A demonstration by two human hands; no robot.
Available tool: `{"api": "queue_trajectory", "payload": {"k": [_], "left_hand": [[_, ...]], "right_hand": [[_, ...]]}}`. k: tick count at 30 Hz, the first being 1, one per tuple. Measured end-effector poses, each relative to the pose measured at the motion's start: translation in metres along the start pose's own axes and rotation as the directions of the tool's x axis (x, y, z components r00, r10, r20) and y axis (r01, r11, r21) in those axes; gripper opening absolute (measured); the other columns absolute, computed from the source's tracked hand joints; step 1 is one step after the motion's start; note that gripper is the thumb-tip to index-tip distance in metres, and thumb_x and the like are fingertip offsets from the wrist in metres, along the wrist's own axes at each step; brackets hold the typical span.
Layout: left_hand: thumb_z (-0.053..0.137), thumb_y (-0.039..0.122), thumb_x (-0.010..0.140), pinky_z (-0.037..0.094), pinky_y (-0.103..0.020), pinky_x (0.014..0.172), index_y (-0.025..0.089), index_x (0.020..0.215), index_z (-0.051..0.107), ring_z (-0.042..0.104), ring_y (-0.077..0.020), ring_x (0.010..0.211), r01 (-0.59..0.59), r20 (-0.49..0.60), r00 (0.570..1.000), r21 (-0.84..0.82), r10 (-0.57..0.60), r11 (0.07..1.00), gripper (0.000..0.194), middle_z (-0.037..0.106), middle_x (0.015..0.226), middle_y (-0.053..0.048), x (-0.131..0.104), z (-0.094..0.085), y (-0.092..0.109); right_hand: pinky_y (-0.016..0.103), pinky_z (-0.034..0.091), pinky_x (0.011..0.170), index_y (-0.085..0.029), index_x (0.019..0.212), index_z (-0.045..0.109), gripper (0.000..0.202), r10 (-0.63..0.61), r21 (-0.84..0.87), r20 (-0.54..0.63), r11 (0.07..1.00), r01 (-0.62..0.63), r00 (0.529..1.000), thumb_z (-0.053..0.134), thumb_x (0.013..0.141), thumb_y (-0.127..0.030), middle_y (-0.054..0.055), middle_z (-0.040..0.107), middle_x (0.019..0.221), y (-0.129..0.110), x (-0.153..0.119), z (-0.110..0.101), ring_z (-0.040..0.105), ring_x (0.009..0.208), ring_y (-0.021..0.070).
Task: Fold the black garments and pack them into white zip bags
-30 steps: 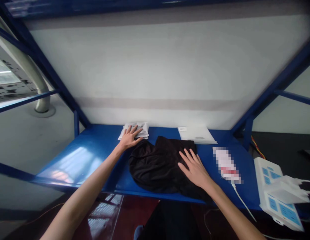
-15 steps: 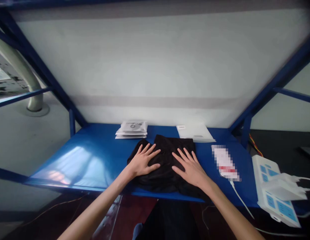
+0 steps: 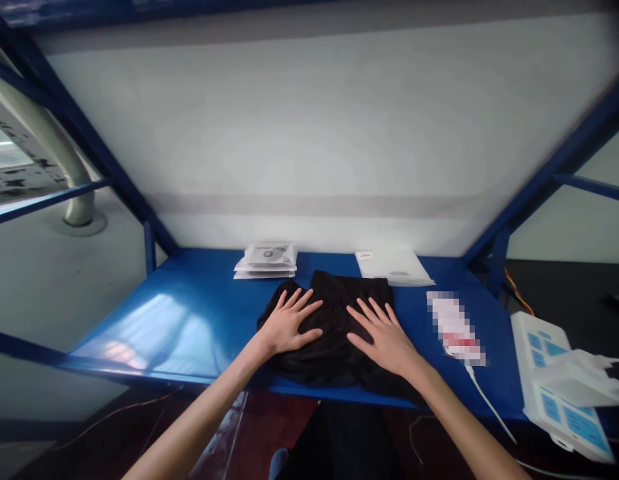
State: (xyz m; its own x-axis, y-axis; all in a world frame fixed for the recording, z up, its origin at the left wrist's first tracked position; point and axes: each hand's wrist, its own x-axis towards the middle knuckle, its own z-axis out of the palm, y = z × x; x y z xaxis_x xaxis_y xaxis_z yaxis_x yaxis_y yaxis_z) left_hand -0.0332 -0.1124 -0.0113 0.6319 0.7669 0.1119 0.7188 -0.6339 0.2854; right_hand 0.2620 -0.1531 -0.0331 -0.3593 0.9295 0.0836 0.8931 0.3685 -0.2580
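Note:
A black cloth lies bunched and wrinkled on the blue table, its near right part reaching the front edge. My left hand rests flat on the cloth's left part, fingers spread. On its right part lies my right hand, also flat with the fingers apart. Both palms face down, and a strip of cloth shows between them. Neither hand grips anything.
Behind the cloth are a stack of white packets on the left and a flat white bag on the right. A blurred-out phone-like object with a white cable lies right, near a white power strip.
The whole view has shifted slightly, so things appear a little farther right. Both hands keep their places on the cloth.

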Motion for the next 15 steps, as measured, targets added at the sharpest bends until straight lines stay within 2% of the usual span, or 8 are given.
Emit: {"api": "queue_trajectory", "payload": {"k": [4,6,9,12,14,15], "left_hand": [[0.050,0.067,0.094,0.016,-0.064,0.122,0.035,0.151,0.047,0.030,-0.0383,0.150,0.033,-0.037,0.999,0.002,-0.033,0.999,0.065,0.036,0.163,-0.007,0.005,-0.004,0.000],[0.050,0.062,0.097,0.025,-0.059,0.120,0.031,0.145,0.056,0.040,-0.0360,0.145,0.071,-0.094,0.993,0.026,-0.068,0.997,0.057,0.047,0.156,-0.009,0.012,-0.008,-0.002],[0.052,0.047,0.099,0.042,-0.049,0.111,0.025,0.134,0.065,0.055,-0.0318,0.131,0.119,-0.222,0.970,0.053,-0.105,0.991,0.044,0.060,0.143,-0.010,0.034,-0.019,-0.009],[0.049,0.033,0.101,0.047,-0.041,0.106,0.022,0.126,0.070,0.063,-0.0267,0.118,0.078,-0.297,0.953,0.050,-0.060,0.996,0.035,0.068,0.132,-0.008,0.066,-0.031,-0.019],[0.048,0.029,0.100,0.047,-0.039,0.105,0.021,0.124,0.071,0.063,-0.0258,0.117,0.053,-0.272,0.962,0.073,-0.031,0.996,0.034,0.070,0.127,-0.008,0.089,-0.036,-0.026],[0.050,0.028,0.099,0.047,-0.038,0.105,0.020,0.125,0.071,0.063,-0.0259,0.117,0.048,-0.231,0.973,0.096,-0.024,0.994,0.034,0.071,0.127,-0.008,0.100,-0.037,-0.030]], "right_hand": [[0.063,0.016,0.123,-0.037,0.157,0.034,0.066,-0.011,0.010,-0.006,1.000,0.011,1.000,0.039,0.098,-0.066,0.004,0.027,0.167,0.001,0.001,0.001,0.017,0.155,0.0327],[0.062,0.018,0.123,-0.036,0.156,0.036,0.064,-0.020,0.024,-0.030,0.999,0.020,0.999,0.039,0.099,-0.064,0.004,0.030,0.165,0.001,0.001,0.000,0.021,0.154,0.0325],[0.054,0.030,0.120,-0.031,0.150,0.048,0.054,-0.014,0.080,-0.174,0.996,0.028,0.985,0.037,0.103,-0.054,0.005,0.046,0.158,0.007,0.006,-0.004,0.039,0.146,0.0289],[0.044,0.044,0.109,-0.022,0.126,0.069,0.044,0.054,0.111,-0.418,0.994,-0.008,0.907,0.040,0.103,-0.045,0.010,0.068,0.130,0.024,0.021,-0.015,0.058,0.124,0.0274],[0.044,0.047,0.103,-0.019,0.114,0.072,0.039,0.107,0.089,-0.511,0.993,-0.072,0.853,0.043,0.100,-0.041,0.012,0.072,0.115,0.041,0.035,-0.024,0.062,0.111,0.0288],[0.045,0.048,0.100,-0.018,0.113,0.072,0.037,0.126,0.072,-0.520,0.992,-0.104,0.845,0.045,0.099,-0.040,0.013,0.072,0.112,0.049,0.042,-0.029,0.062,0.110,0.0300]]}}
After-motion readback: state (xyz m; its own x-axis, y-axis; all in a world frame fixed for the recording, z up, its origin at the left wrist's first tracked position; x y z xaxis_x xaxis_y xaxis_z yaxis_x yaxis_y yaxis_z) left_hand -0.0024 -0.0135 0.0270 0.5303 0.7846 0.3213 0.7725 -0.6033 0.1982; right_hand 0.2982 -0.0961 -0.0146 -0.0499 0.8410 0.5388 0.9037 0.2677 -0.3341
